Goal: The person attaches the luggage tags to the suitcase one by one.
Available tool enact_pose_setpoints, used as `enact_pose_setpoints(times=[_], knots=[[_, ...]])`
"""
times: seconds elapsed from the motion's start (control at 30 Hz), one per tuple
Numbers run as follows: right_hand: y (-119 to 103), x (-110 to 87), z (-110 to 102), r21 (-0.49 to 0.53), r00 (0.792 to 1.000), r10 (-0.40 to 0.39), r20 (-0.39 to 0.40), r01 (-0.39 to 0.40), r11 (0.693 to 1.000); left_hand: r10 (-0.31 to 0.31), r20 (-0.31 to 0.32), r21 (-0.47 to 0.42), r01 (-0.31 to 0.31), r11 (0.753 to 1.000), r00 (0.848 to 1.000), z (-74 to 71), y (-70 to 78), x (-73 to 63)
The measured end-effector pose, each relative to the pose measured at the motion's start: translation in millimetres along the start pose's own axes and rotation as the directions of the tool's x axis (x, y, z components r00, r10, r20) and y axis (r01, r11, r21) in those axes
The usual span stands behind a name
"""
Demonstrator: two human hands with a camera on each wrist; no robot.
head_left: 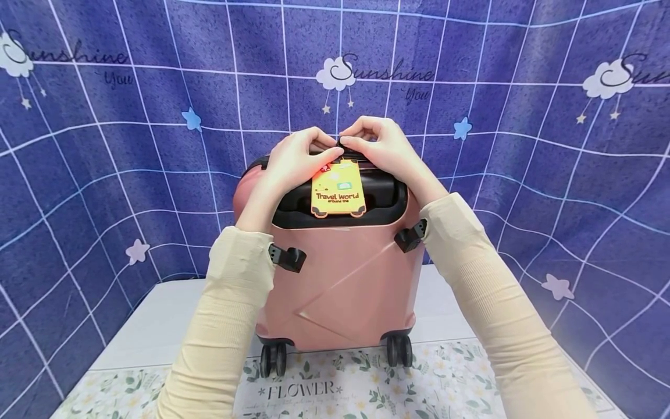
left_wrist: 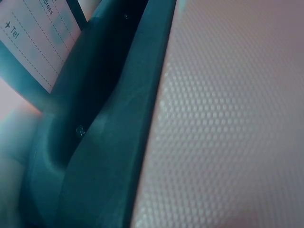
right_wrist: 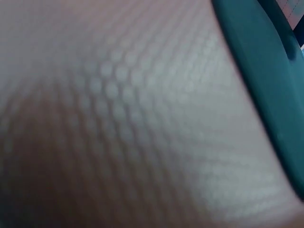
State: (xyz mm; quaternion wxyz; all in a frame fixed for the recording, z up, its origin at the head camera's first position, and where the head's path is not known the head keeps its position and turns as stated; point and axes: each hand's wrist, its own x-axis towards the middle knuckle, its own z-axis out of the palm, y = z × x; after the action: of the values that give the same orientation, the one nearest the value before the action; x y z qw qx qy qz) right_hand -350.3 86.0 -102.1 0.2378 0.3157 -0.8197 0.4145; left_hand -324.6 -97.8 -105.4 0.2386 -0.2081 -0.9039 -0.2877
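A pink hard-shell suitcase (head_left: 345, 279) stands upright, its black recessed panel (head_left: 293, 218) at the top facing me. Against that panel hangs a yellow luggage tag (head_left: 338, 187) printed "Travel World". Just above the tag, my left hand (head_left: 297, 158) and right hand (head_left: 388, 150) meet, thumbs and fingertips pinching the tag's small dark strap (head_left: 341, 143). Fingers hide most of the strap and part of the suitcase's top. In the left wrist view, the tag's lined back (left_wrist: 40, 40) shows beside the dark recess. The right wrist view is mostly blurred textured shell (right_wrist: 142, 109).
Two black hooks (head_left: 288, 258) stick out from the suitcase front, one near each sleeve. Black double wheels (head_left: 273, 359) stand on a flower-printed mat (head_left: 445, 378) over a white surface (head_left: 173, 314). A blue grid-patterned curtain (head_left: 157, 192) hangs behind and at both sides.
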Motion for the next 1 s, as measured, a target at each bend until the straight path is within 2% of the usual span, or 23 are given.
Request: enact_pose_setpoints(times=[0.5, 0.7, 0.87, 1.0], knots=[[0.4, 1.7, 0.4, -0.047, 0.999, -0.022, -0.038, 0.020, 0.999, -0.004, -0.004, 0.015, 0.004, 1.000, 1.000, 0.8, 1.2, 0.3], [0.7, 0.6, -0.7, -0.020, 0.999, -0.020, -0.028, 0.019, 1.000, -0.002, 0.001, 0.011, 0.002, 1.000, 1.000, 1.2, 1.7, 0.2], [2.0, 1.6, -1.1, 0.063, 0.999, 0.039, -0.022, -0.037, 0.997, -0.006, -0.003, 0.003, 0.006, 1.000, 1.000, 1.7, 2.0, 0.6], [1.0, 3.4, -0.2, 0.012, 0.990, 0.126, -0.056, -0.126, 0.992, -0.005, -0.009, 0.001, 0.005, 1.000, 1.000, 2.6, 1.4, 1.1]])
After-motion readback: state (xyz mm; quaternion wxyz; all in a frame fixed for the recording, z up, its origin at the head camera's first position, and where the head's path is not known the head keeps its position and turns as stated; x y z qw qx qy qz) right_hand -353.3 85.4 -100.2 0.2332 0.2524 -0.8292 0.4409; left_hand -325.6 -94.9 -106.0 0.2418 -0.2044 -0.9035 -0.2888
